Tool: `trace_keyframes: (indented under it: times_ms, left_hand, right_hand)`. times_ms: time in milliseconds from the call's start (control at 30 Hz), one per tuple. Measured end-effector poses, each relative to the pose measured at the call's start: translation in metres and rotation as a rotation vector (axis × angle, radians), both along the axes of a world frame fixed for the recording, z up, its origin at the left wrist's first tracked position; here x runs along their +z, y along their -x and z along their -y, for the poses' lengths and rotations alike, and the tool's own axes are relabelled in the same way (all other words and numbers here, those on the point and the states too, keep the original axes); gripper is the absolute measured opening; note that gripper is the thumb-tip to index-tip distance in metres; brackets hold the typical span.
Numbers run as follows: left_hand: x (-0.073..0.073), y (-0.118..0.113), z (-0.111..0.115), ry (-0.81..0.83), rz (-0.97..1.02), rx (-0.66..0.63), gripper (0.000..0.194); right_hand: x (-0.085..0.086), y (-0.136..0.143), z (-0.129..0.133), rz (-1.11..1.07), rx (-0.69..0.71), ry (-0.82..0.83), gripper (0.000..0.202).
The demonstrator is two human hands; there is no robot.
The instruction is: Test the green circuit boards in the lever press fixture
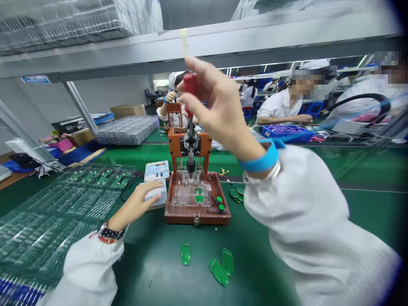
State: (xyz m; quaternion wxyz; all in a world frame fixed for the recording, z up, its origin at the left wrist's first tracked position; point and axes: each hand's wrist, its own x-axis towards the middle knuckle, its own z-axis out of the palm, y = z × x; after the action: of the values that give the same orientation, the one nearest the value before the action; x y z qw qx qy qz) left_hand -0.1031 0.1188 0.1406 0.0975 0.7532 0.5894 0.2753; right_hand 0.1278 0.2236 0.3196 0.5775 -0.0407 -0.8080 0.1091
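My right hand (219, 104) is raised at the red lever handle (190, 87) of an orange toggle-clamp test fixture (174, 146), its thumb and fingers loosely around the handle. Beneath the clamp, a green circuit board (199, 195) lies on the fixture's clear plate (181, 196). My left hand (138, 202) is open, fingers stretched over a white-and-blue box (161, 196) left of the fixture; whether it touches the box I cannot tell. Another such box (157, 171) with a red digital display stands behind it. Two green buttons (219, 203) sit on the fixture's base.
Loose green boards (218, 272) lie in front of the fixture, and more (236, 195) to its right. Clear plastic trays (79, 199), some holding boards, cover the left side. A shelf beam (127, 53) crosses overhead. Co-workers (283, 104) sit beyond the bench.
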Motion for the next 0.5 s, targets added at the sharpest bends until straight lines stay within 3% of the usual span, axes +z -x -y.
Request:
trace_keyframes:
  times_ms: [100, 200, 267, 400, 500]
  left_hand:
    - [-0.013, 0.030, -0.025, -0.017, -0.053, 0.085, 0.047]
    - [-0.028, 0.046, -0.050, 0.033, -0.200, 0.159, 0.047]
    - [-0.037, 0.048, -0.061, 0.085, -0.263, 0.186, 0.047]
    - [-0.049, 0.043, -0.073, 0.148, -0.300, 0.221, 0.051]
    - [-0.053, 0.039, -0.075, 0.177, -0.306, 0.226, 0.053]
  right_hand:
    - [-0.055, -0.012, 0.029, -0.022, -0.110, -0.238, 0.032]
    - [-0.100, -0.013, 0.042, -0.024, -0.143, -0.274, 0.043]
    - [-0.110, -0.013, 0.045, 0.003, -0.123, -0.216, 0.049]
    - [-0.113, -0.028, 0.041, 0.059, -0.121, -0.186, 0.055]
    - [-0.146, -0.065, 0.020, 0.013, -0.304, -0.127, 0.050]
